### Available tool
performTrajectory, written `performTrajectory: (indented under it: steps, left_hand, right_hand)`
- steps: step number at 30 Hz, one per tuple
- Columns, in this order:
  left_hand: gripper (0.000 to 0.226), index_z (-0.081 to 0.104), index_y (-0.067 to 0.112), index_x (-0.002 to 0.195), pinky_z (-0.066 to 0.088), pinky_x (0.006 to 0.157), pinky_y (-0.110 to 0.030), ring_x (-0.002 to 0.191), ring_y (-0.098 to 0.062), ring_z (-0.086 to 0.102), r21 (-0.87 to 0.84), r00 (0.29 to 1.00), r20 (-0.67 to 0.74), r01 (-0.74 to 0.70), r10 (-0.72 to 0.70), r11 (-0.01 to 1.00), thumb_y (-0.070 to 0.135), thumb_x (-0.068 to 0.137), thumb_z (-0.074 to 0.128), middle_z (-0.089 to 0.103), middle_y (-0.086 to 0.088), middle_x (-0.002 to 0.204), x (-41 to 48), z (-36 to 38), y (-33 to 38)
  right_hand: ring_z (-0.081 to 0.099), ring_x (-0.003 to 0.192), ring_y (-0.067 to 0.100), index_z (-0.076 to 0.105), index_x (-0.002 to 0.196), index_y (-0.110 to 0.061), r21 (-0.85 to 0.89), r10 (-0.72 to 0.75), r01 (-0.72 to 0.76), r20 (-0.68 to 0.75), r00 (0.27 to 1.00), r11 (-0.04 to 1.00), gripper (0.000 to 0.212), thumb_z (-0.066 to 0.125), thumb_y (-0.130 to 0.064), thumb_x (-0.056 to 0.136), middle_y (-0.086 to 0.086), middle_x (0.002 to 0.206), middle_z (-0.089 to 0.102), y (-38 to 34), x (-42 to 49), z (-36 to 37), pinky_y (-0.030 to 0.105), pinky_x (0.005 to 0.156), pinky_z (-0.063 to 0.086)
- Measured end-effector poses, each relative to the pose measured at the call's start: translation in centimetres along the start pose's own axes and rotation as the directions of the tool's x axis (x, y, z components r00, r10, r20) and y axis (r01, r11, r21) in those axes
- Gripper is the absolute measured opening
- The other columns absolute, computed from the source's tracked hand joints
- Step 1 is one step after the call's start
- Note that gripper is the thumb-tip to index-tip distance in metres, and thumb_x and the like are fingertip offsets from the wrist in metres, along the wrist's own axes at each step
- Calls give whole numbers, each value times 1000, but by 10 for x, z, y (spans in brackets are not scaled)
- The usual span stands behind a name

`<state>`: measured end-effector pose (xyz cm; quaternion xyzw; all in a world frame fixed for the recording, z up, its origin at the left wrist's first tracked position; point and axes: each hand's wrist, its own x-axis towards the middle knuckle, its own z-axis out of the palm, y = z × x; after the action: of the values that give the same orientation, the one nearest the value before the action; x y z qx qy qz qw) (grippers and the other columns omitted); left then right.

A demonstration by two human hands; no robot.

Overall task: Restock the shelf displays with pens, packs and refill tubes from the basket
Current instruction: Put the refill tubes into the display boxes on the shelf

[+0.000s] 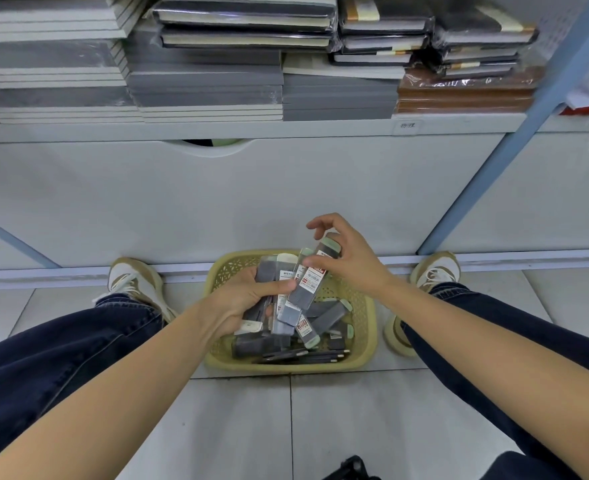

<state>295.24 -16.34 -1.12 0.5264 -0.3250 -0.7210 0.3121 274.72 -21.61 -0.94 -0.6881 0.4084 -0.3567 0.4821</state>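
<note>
A yellow plastic basket stands on the floor between my feet, against the shelf base. It holds several grey refill tubes with pale green caps and a few black pens along its near side. My left hand grips a fanned bundle of refill tubes above the basket. My right hand pinches the top of one more tube, which stands upright against the bundle.
The white shelf base rises right behind the basket. Stacked grey, black and brown notebooks fill the shelf above. A blue metal post slants up at the right. My shoes flank the basket on grey floor tiles.
</note>
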Motion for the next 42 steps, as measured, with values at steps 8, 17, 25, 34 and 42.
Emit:
performTrajectory:
  steps: [8, 17, 25, 34, 42]
  left_hand:
    - [38, 67, 5, 106, 45, 41, -21, 52, -14, 59, -81, 983, -166, -91, 77, 993, 8, 71, 82, 71, -7, 78, 3, 14, -2]
    - [36, 69, 6, 101, 48, 44, -22, 52, -15, 62, -91, 958, -254, -159, 132, 983, 11, 68, 82, 74, -11, 84, -2, 15, 22]
    - [41, 68, 7, 100, 44, 43, -18, 49, -9, 57, 58, 933, -212, -285, 290, 957, 30, 67, 79, 70, -3, 73, -31, 27, 96]
    - [26, 66, 12, 95, 46, 43, -18, 46, -7, 60, 211, 803, -144, -545, 578, 811, 28, 78, 77, 73, -2, 71, -101, 62, 235]
    - [23, 70, 14, 95, 54, 49, -23, 62, -12, 71, 175, 681, -109, -704, 724, 688, 20, 75, 79, 76, -2, 78, -135, 85, 314]
  right_hand:
    - [62, 107, 11, 44, 134, -25, 98, 256, -252, -24, 966, 963, 63, 67, -50, 81, -4, 123, 60, 4, 0, 26, 31, 89, 53]
    - [57, 67, 11, 55, 121, -7, 322, 356, -368, 99, 929, 872, 25, 44, -20, 103, 1, 86, 63, -17, 7, 18, 21, 47, 42]
    - [63, 84, 13, 60, 120, -5, 261, 128, -124, 2, 992, 957, 27, 58, -11, 94, 4, 98, 69, -104, 27, -45, 25, 66, 49]
    - [67, 99, 19, 61, 116, -15, 99, -285, 344, -377, 881, 934, 21, 57, -15, 96, 6, 109, 70, -275, 53, -136, 35, 77, 57]
    - [68, 94, 20, 59, 110, -19, -183, -481, 478, -606, 634, 859, 15, 54, -15, 97, 10, 106, 67, -372, 96, -212, 31, 75, 57]
